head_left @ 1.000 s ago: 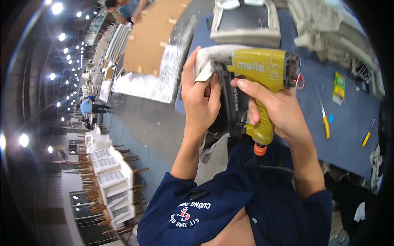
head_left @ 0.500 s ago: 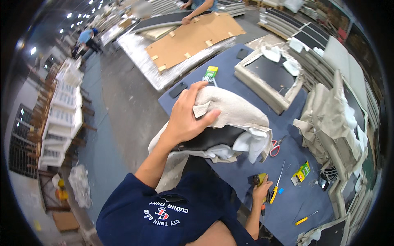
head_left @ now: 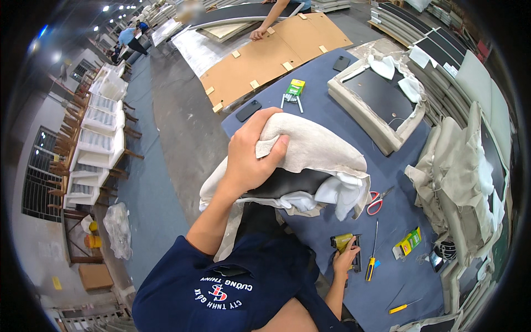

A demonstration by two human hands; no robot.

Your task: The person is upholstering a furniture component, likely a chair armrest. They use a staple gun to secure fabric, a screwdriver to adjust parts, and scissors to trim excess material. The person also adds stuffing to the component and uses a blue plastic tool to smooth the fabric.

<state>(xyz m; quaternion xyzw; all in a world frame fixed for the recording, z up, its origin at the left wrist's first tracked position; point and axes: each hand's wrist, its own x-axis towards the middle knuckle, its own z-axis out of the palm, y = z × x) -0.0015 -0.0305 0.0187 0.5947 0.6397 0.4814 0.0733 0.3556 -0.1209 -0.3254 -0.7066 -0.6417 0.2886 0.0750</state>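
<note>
My left hand [head_left: 251, 155] grips the near edge of a cushion panel [head_left: 315, 166] wrapped in beige fabric, its dark underside and loose white lining showing, held tilted above the blue worktable [head_left: 326, 94]. Low at the table's near edge, my right hand [head_left: 345, 259] is closed around a yellow-green staple gun [head_left: 344, 243] that rests on the table top.
Red-handled scissors [head_left: 377, 200], two yellow-handled screwdrivers [head_left: 369, 264] and a small green-yellow box [head_left: 408, 242] lie near the gun. Another upholstered panel [head_left: 379, 102], staple boxes [head_left: 296, 88] and a phone [head_left: 249, 110] lie farther off. Fabric-covered pieces [head_left: 459, 182] pile at the right. Another person's hand [head_left: 257, 33] rests on cardboard [head_left: 271, 55].
A second ago both hands held the staple gun up close to the camera. Now the gun is down on the table in my right hand and my left hand grips the cushion panel.
</note>
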